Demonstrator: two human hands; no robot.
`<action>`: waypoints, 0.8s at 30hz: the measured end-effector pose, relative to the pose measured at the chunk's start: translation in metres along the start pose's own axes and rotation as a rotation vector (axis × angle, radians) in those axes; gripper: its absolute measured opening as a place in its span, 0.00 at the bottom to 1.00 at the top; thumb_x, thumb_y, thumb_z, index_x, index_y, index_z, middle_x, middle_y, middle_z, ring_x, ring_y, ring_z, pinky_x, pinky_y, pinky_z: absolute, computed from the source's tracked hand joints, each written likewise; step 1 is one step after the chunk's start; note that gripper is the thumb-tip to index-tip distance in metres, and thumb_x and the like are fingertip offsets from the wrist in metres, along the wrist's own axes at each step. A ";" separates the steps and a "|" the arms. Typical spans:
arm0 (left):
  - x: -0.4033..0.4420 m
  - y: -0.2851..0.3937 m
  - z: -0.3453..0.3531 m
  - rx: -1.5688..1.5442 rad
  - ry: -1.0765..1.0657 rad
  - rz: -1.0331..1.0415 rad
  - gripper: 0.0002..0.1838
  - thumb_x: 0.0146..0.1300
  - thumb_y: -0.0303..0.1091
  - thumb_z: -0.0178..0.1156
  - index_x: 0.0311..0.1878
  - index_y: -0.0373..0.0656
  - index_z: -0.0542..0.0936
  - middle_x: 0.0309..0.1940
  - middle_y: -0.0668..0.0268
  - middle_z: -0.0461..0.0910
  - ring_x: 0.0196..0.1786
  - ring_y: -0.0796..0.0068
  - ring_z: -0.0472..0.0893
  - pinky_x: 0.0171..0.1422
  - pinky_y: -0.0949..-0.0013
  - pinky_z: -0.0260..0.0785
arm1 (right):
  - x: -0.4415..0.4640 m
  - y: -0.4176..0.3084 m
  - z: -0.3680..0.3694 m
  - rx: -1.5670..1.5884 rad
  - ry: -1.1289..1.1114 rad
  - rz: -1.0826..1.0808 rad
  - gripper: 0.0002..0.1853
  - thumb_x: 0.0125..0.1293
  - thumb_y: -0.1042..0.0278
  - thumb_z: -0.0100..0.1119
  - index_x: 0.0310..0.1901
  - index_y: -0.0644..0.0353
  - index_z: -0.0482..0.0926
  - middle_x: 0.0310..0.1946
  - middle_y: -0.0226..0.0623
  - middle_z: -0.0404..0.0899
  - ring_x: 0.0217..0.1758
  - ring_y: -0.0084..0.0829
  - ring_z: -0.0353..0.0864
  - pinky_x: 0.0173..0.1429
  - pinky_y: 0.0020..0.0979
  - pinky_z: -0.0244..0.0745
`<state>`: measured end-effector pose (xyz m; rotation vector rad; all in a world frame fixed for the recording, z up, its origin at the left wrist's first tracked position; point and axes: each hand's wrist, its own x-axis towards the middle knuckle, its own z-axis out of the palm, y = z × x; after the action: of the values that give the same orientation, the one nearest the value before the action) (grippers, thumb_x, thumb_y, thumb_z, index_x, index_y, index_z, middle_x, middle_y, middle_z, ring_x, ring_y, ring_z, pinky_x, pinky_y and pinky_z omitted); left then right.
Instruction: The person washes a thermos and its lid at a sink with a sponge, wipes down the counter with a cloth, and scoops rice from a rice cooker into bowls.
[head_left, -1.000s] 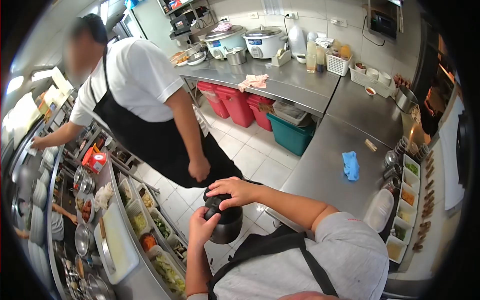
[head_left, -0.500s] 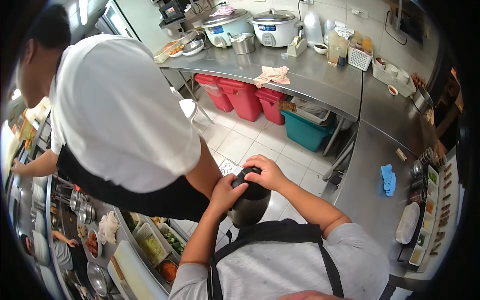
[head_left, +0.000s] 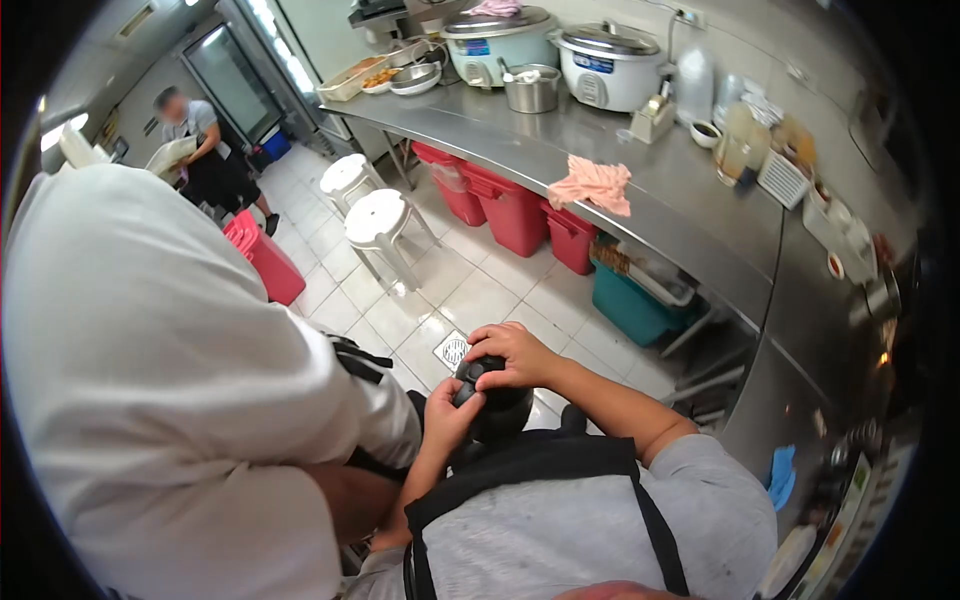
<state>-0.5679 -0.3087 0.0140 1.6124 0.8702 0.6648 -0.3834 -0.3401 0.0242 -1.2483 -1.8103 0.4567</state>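
Nothing can be read; blue labels (head_left: pixel 592 64) on the rice cookers (head_left: pixel 620 88) by the worktop (head_left: pixel 470 128)'s far edge are too small.

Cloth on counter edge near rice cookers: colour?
The cloth is peach-pink; best seen in the head view.

Your two bare hands meet in front of your waist, near each other, with the right a little higher and farther forward. Your left forearm (head_left: pixel 426 478) rises steeply from below, the wrist close to straight, and the left grip (head_left: pixel 449 418) is closed, its thumb pointing inward across the front. Your right elbow is bent out to the side, and the right forearm (head_left: pixel 612 400) slants up and inward. The right grip (head_left: pixel 515 356) is palm down, its fingers arched forward and curled over, its thumb tucked beneath them toward the left thumb.
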 end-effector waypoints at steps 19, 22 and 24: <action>0.248 0.038 -0.022 -0.116 0.266 -0.165 0.09 0.48 0.30 0.60 0.26 0.38 0.70 0.18 0.73 0.68 0.20 0.88 0.64 0.24 0.81 0.55 | 0.073 0.335 -0.205 -0.752 0.042 1.106 0.27 0.55 0.57 0.47 0.59 0.48 0.61 0.62 0.42 0.51 0.66 0.44 0.47 0.64 0.47 0.43; 0.298 0.030 -0.052 -0.116 0.281 -0.133 0.09 0.48 0.29 0.60 0.25 0.39 0.69 0.17 0.74 0.68 0.20 0.88 0.64 0.23 0.81 0.54 | 0.056 0.353 -0.204 -0.884 0.183 0.927 0.23 0.57 0.61 0.46 0.57 0.47 0.64 0.61 0.40 0.56 0.65 0.43 0.49 0.64 0.45 0.44; 0.340 0.027 -0.072 -0.127 0.288 -0.087 0.09 0.48 0.29 0.60 0.25 0.39 0.69 0.17 0.74 0.68 0.19 0.88 0.63 0.22 0.81 0.54 | 0.057 0.344 -0.203 -0.920 0.238 0.865 0.22 0.57 0.62 0.46 0.55 0.48 0.66 0.60 0.39 0.58 0.65 0.41 0.50 0.64 0.44 0.45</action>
<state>-0.4272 0.0086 0.0461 1.3772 1.0783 0.8862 -0.0295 -0.1755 -0.0778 -2.6038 -1.1860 -0.1326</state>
